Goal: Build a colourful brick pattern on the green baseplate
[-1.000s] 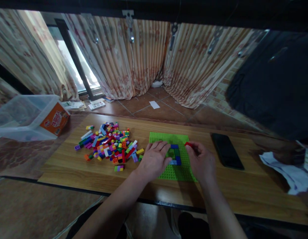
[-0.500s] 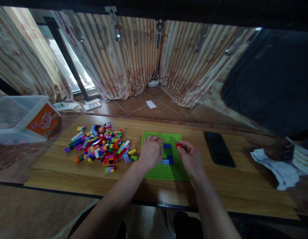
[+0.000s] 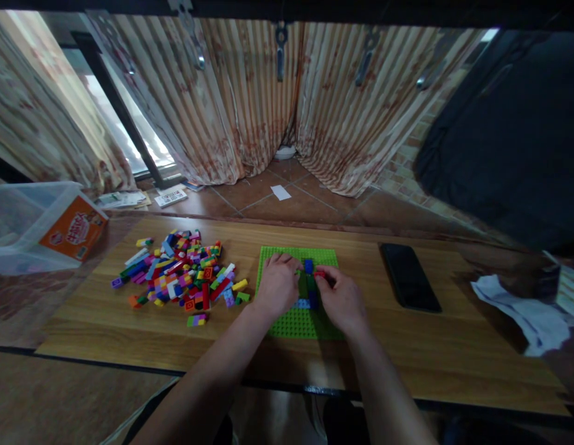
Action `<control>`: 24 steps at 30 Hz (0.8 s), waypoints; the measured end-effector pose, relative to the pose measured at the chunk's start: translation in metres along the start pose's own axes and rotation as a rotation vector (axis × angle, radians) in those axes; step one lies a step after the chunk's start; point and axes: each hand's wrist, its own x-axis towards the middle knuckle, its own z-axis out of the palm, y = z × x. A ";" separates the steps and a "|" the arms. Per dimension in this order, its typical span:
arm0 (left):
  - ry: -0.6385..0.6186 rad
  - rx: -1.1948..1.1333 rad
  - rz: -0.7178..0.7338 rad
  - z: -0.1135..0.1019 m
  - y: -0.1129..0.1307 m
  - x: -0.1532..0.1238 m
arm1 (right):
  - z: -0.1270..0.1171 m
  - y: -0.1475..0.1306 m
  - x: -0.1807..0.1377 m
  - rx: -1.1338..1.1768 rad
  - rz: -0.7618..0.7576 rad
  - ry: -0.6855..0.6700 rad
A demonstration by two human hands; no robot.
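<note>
Brick (image 3: 319, 274), red | right hand (image 3: 343, 300) | pinched between fingers (image 3: 332, 272) | near blue brick (image 3: 308, 266)

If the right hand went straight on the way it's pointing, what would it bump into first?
Most likely the blue toy brick, just past the red brick pinched in the right hand; their exact gap and heights are unclear from this view.

Bench (image 3: 445, 358), wood-grain, dark-edged | left: heap of loose multicoloured toy bricks (image 3: 175, 272), plus small multicoloured block (image 3: 197, 320) just apart, front side | middle: green studded baseplate (image 3: 296, 326), flat | right: black phone (image 3: 410, 276), lying flat, slightly slanted
</note>
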 end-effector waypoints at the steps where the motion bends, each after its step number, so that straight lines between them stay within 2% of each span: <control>1: -0.002 -0.001 0.003 0.000 -0.001 0.000 | 0.000 -0.001 0.000 -0.015 -0.005 -0.001; 6: -0.011 -0.008 0.006 -0.002 -0.002 0.001 | 0.000 0.001 0.001 0.027 -0.004 0.033; 10: -0.018 0.003 0.008 -0.004 0.000 0.000 | -0.002 0.007 0.006 0.149 0.021 0.094; 14: -0.026 0.028 0.016 -0.005 0.004 -0.001 | -0.003 0.008 0.006 0.260 0.031 0.091; 24: -0.079 0.096 0.096 -0.001 0.017 0.007 | -0.014 0.008 0.005 0.031 0.039 0.072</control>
